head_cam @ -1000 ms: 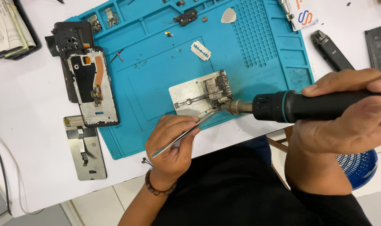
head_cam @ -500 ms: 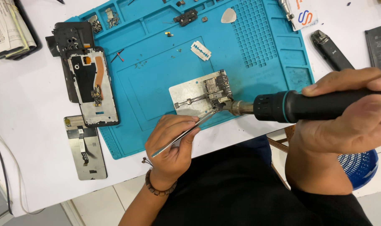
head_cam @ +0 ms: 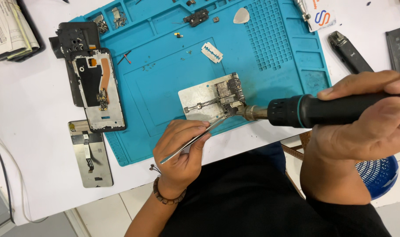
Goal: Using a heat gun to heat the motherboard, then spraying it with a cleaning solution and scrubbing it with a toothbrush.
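A blue work mat (head_cam: 173, 92) covers much of the white table (head_cam: 28, 145), with a razor blade (head_cam: 212, 52), a white pick (head_cam: 241, 16) and small loose parts near its top edge. An opened phone frame (head_cam: 97, 90) lies half on the mat's left edge, a black cover (head_cam: 75, 37) under its top end and a screen panel (head_cam: 90, 153) just below it. On the right lie a slim black device (head_cam: 349, 52) and, lower down, a blue basket (head_cam: 378, 173).

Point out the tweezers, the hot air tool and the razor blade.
tweezers (head_cam: 195, 141), head view, middle of the shaft
hot air tool (head_cam: 305, 111), head view, black barrel near the teal ring
razor blade (head_cam: 212, 52), head view, its centre
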